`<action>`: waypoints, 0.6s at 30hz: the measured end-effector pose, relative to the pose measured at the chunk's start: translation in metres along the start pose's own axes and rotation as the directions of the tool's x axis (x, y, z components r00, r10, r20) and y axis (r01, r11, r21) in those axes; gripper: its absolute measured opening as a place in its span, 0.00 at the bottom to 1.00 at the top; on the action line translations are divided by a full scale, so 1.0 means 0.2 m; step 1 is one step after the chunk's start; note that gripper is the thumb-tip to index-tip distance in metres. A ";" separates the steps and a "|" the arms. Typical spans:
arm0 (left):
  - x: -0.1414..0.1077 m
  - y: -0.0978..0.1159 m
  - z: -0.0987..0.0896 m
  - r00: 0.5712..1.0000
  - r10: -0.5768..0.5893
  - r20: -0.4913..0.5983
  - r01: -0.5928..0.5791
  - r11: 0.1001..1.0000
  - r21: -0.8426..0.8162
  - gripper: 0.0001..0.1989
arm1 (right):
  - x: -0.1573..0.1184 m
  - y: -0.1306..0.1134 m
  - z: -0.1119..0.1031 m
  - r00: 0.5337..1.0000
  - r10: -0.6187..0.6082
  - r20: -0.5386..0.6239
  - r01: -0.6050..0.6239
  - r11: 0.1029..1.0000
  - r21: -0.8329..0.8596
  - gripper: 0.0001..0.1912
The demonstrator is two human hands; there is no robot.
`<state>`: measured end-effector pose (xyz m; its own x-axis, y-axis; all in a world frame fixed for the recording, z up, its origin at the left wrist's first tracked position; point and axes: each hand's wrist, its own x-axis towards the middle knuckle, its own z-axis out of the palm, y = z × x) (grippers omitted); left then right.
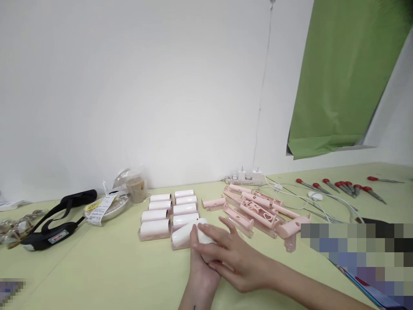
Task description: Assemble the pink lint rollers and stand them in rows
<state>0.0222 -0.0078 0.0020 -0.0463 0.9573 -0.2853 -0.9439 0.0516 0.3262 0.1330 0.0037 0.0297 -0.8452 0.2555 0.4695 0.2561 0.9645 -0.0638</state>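
Close in front of me, my right hand (229,253) lies over a white cylindrical roll (205,236), fingers curled around it. My left hand (202,272) is under and beside the same roll, its thumb up along the side and most of its fingers hidden. Just behind them, another white roll (185,235) lies tilted in a pale pink cradle. It heads two columns of white rolls (155,227) lying on their sides in similar pink cradles. Right of my hands is a loose pile of pink plastic holders (258,212), some with heart-shaped cut-outs.
Red-handled tools (348,187) lie at the back right. White cables (322,206) trail from a power strip (243,180) by the wall. On the left are a black strap (53,234), a wrapped round package (106,209) and a bagged cup (135,189).
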 end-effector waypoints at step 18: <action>0.01 0.11 0.05 0.971 0.234 -0.044 -0.233 0.972 0.011 0.10 | 0.38 0.85 0.29 0.646 0.763 -0.018 -0.723 0.619 0.308 0.13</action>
<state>0.0044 -0.0025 0.0171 -0.2798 0.9295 -0.2404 -0.9033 -0.1700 0.3939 0.0857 0.1912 0.0023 -0.3423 0.8999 0.2701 0.6249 0.4328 -0.6498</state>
